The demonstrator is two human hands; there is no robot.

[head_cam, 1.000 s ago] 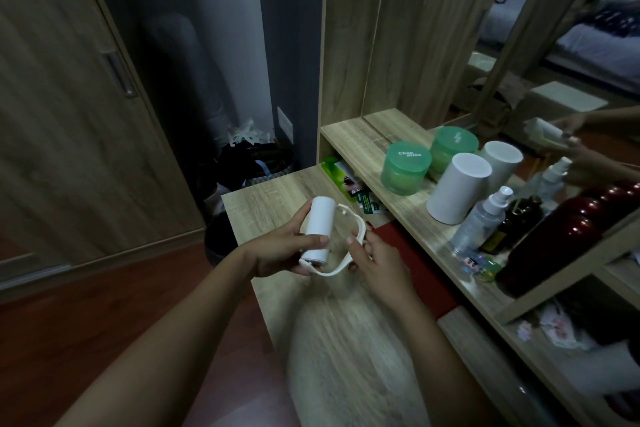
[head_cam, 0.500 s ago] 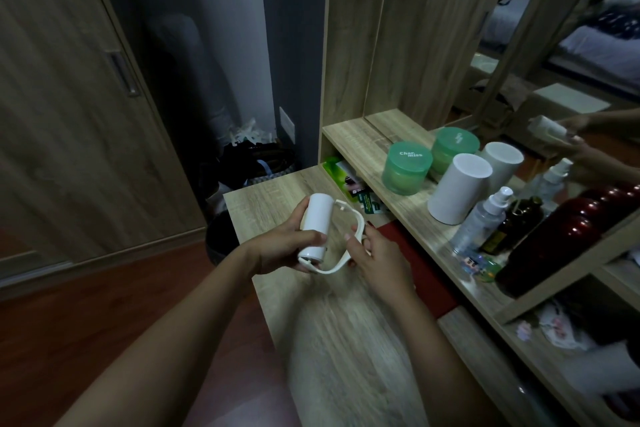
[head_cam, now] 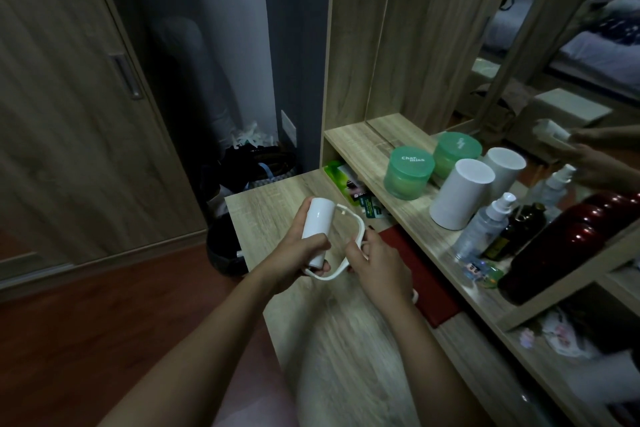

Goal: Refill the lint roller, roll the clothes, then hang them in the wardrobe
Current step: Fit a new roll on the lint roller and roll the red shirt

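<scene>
The wardrobe door (head_cam: 69, 121) stands left of the wooden surface (head_cam: 343, 350). Above the surface's far half, the left hand (head_cam: 294, 253) wraps its fingers round the white roll (head_cam: 318, 224) and holds it nearly upright. Also above the surface, the right hand (head_cam: 379, 262) pinches the lint roller's curved white frame (head_cam: 356, 224), which loops under the roll's lower end.
</scene>
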